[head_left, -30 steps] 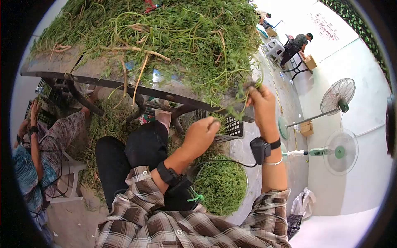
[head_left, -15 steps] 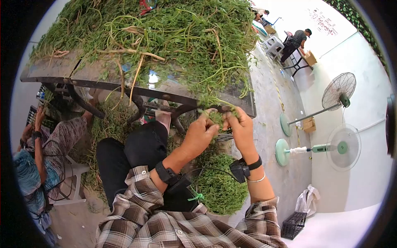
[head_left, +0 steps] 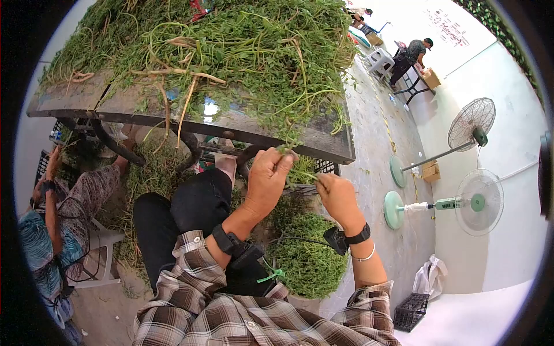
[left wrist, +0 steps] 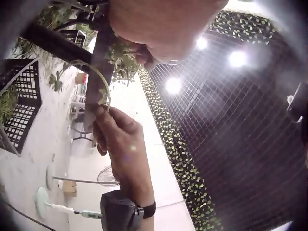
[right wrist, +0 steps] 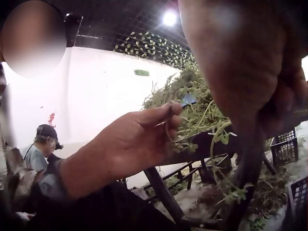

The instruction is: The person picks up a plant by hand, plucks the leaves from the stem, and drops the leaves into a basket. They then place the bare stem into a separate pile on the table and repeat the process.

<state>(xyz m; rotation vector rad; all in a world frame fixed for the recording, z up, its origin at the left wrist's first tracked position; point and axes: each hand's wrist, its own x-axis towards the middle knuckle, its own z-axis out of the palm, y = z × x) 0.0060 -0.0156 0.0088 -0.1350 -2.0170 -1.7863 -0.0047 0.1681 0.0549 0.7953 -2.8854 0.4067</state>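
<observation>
Your right hand [head_left: 341,202] pinched one end of a slender, pale green stem [head_left: 306,175], which arched in a loose curve and bore small leaves away from the grip. To its left, your left hand [head_left: 266,176] pinched a leafy sprig [head_left: 284,150]. On the far side, a tangled green heap [head_left: 242,52] covered much of the table [head_left: 63,104].

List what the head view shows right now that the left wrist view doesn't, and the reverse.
Only the head view: the plaid shirt, the seated person at the left edge, and the round heap of greens below the hands.

Only the left wrist view: the ceiling lights and the dark mesh around them.

Both: the left hand, the right hand pinching a stem, black crates, fans and leafy trim.
</observation>
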